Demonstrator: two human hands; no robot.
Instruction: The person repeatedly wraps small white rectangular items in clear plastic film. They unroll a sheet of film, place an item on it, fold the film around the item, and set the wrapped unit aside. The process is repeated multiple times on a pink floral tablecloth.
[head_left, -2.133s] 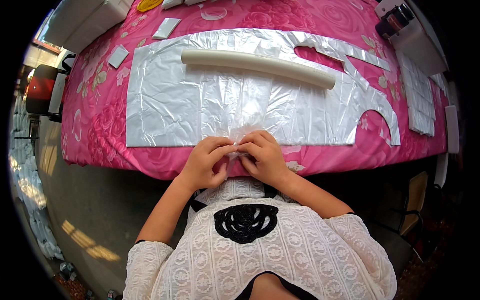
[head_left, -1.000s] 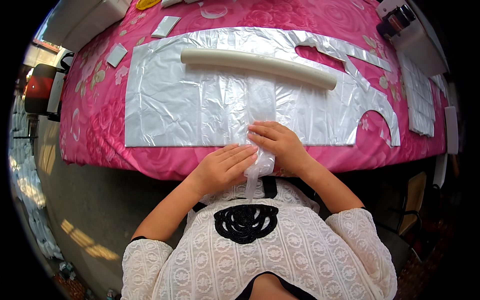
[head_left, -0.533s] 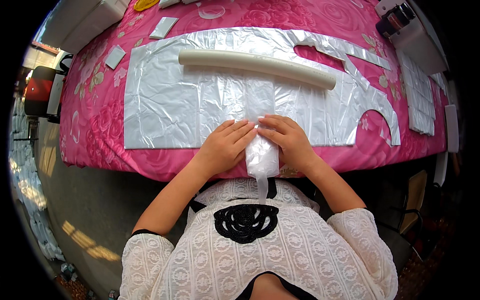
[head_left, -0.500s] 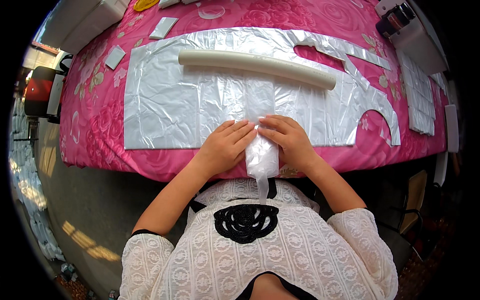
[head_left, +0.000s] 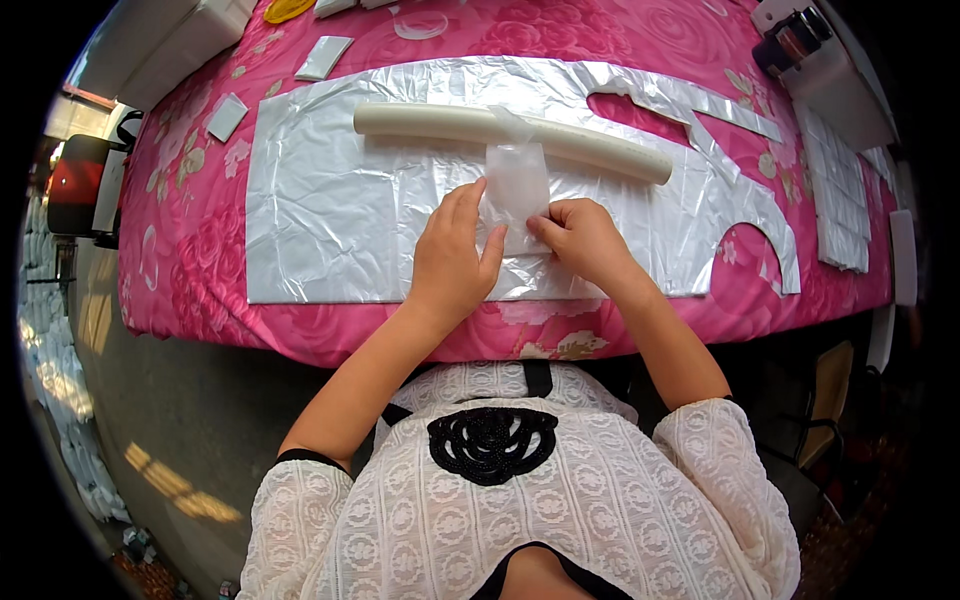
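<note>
A narrow folded bundle of translucent white plastic film lies across a flat spread of silvery-white plastic sheeting with curved cut-outs at its right. A thin tail of the film reaches over a cream-coloured plastic pipe, which rests across the sheeting. My left hand is at the bundle's left side, fingers stretched and thumb apart. At its lower right edge, my right hand pinches the film between thumb and forefinger.
The table has a pink floral cloth. Small folded white packets lie at the left and back. At right are a row of flat packets, a white box and a dark jar. A large white box stands far left.
The film end that hung over the table's front edge is now folded up and away, towards the pipe. My hands moved slightly apart; the right went from lying flat to pinching.
</note>
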